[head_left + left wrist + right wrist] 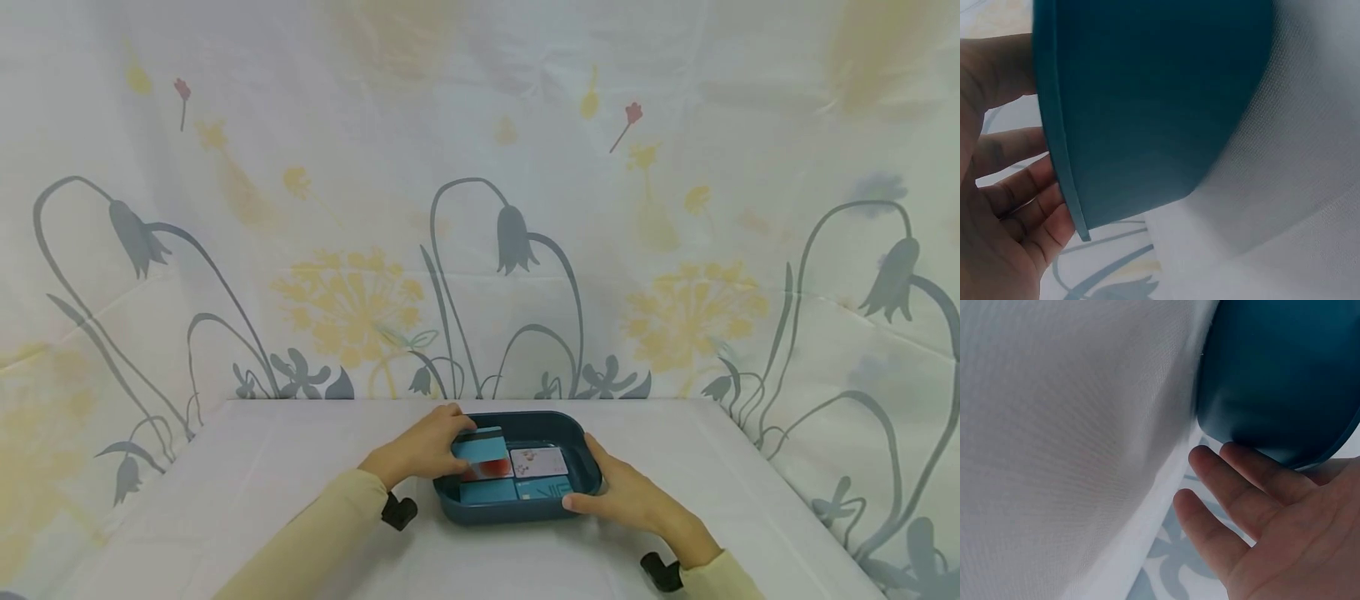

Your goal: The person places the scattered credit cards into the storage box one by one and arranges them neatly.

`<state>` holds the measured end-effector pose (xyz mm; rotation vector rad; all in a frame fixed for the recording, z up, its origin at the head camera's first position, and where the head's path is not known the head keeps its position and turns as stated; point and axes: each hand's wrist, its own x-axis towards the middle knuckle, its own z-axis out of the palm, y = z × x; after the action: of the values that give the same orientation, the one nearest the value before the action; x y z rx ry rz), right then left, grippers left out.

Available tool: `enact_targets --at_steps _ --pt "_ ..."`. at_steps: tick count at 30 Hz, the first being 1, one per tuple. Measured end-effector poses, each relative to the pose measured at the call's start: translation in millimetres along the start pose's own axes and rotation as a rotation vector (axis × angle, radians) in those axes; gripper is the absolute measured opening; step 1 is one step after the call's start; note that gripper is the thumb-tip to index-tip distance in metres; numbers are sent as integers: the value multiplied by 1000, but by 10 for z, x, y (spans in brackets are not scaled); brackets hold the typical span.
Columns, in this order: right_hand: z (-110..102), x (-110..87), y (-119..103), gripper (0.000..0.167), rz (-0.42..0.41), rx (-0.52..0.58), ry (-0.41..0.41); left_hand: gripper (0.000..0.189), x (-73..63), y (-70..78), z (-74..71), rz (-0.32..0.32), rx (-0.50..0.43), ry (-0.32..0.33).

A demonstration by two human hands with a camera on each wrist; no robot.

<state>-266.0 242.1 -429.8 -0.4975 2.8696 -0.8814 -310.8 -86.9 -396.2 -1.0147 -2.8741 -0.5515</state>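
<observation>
A dark teal tray (525, 514) with a raised rim stands on the white table. My left hand (423, 446) pinches a blue card (480, 447) with a dark stripe over the tray's left part. In the left wrist view, that hand's fingers (1022, 187) reach over the rim; the card is hidden there. Inside the tray lie a white patterned card (538, 462), a blue card (487, 492) and a blue card with large letters (543, 488). My right hand (630, 492) touches the tray's right end, thumb at the front rim, fingers fairly straight in the right wrist view.
The white tabletop (300, 442) runs back to a hanging cloth (480, 125) printed with grey and yellow flowers. Each wrist carries a small black device, one by the left wrist (399, 511), another by the right wrist (662, 573).
</observation>
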Motion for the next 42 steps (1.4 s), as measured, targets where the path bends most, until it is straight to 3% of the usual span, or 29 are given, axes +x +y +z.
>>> enact_targets --at_steps 10,24,42 --pt "9 0 21 109 -6 14 -3 49 107 66 40 4 -20 -80" --pt "21 6 35 109 4 7 8 49 270 103 119 -11 71 -180" --pt "26 8 50 110 4 5 2 51 329 88 207 -60 182 -230"
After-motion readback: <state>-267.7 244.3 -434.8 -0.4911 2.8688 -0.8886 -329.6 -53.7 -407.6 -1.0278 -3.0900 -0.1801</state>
